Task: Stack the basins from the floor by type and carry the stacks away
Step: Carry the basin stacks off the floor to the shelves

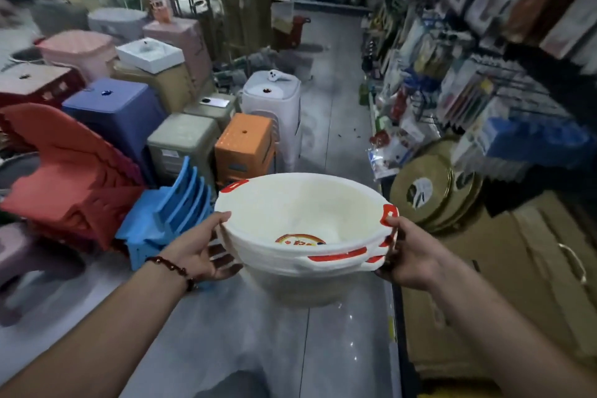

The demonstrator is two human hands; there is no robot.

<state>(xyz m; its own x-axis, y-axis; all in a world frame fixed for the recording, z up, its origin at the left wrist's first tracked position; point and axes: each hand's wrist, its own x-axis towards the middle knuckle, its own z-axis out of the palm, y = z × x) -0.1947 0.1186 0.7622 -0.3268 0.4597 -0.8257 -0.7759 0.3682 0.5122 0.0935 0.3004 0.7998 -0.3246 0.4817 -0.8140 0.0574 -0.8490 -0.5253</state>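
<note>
A stack of white basins [303, 204] with red handle tabs hangs in the air in front of me, above the grey aisle floor. The basins are nested, rims offset, and a round coloured print shows in the bottom of the top one. My left hand [203, 252] grips the left rim, thumb on top and fingers under the side. My right hand [407, 255] grips the right rim beside a red tab, thumb over the edge.
Stacks of plastic stools [245, 145] in orange, green, blue, red and white crowd the left side. Shelves of packaged goods [468, 81] line the right, with round gold trays [429, 191] and cardboard boxes [504, 268] below. A grey floor aisle [326, 113] runs ahead between them.
</note>
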